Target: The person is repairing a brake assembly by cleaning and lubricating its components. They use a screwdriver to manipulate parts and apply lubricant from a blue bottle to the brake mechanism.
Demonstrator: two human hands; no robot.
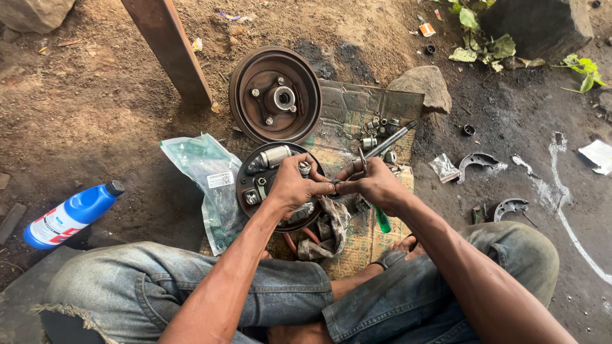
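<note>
Ring (335,186), small, dark, rigid, probably greasy: I pinched its edges between my left hand (294,186) and right hand (375,183), over the backplate (250,185).

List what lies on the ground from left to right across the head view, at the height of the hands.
Blue bottle → clear plastic bag → round backing plate → left hand → right hand → small plastic packet → curved brake shoe → white paper scrap.
</note>
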